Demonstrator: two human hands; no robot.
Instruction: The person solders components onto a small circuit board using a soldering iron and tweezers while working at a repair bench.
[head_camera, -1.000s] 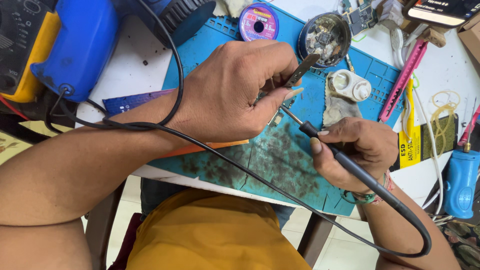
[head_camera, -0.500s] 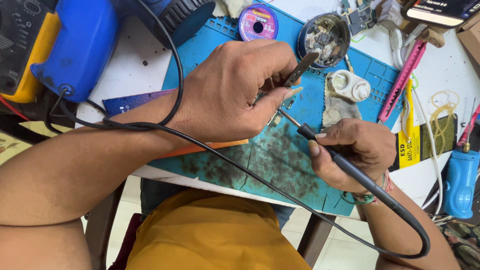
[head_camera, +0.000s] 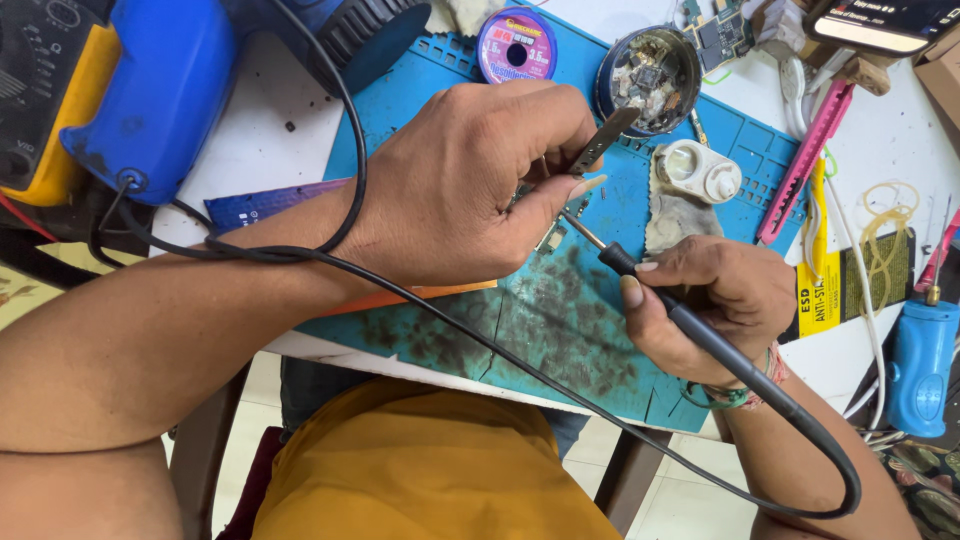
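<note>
My left hand grips metal tweezers whose blunt end sticks up past my fingers, and it covers a small circuit board on the blue work mat. My right hand holds a black soldering iron like a pen. Its thin tip points up-left toward the board under my left thumb. The iron's black cable loops across my left forearm and back around my right wrist.
A blue tool body and yellow meter sit at the far left. A solder-wick spool, a round tin of parts, a white round container, a pink tool and a blue bottle surround the mat.
My right hand and the soldering iron have shifted slightly left toward the board. My left hand has stayed in place.
</note>
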